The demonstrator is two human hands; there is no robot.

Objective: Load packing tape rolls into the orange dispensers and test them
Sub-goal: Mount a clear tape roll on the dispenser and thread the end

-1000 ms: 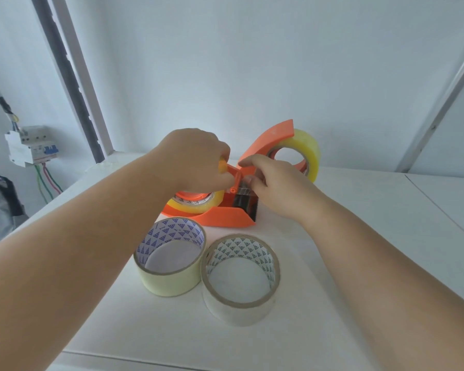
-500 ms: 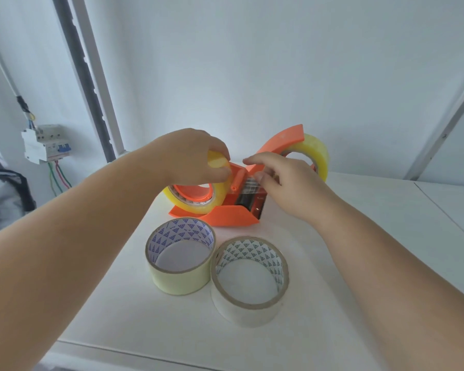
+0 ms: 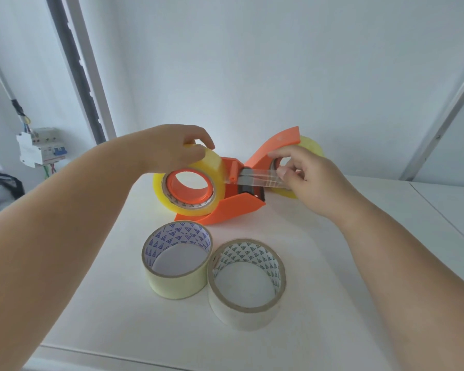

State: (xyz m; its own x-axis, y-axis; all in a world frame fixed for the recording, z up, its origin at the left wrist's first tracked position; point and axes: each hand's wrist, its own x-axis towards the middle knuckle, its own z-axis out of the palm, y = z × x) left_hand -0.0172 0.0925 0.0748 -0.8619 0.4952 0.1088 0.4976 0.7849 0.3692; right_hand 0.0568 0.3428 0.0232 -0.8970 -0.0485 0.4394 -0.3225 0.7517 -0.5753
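An orange dispenser (image 3: 233, 206) stands on the white table (image 3: 319, 263) with a clear yellowish tape roll (image 3: 217, 180) seated on its orange hub. My left hand (image 3: 172, 147) grips the top of that roll. My right hand (image 3: 306, 172) pinches the free tape end (image 3: 257, 176), a clear strip stretched from the orange roller over the cutter. Behind my right hand stands a second orange dispenser (image 3: 276, 145), loaded with its own yellowish roll (image 3: 311, 148). Two loose rolls lie flat in front: a pale yellow one (image 3: 176, 283) and a whitish one (image 3: 245, 314).
A white wall rises close behind the table. A metal upright (image 3: 78, 62) stands at the back left, with a breaker box (image 3: 40, 148) and wires on the wall beside it. A seam (image 3: 439, 207) splits the tabletop at the right. The table's front edge (image 3: 105, 354) is near me.
The near dispenser has been tipped upright, so its roll faces me. My right hand has drawn the tape strip out rightward past the cutter. My left hand has shifted onto the roll's top.
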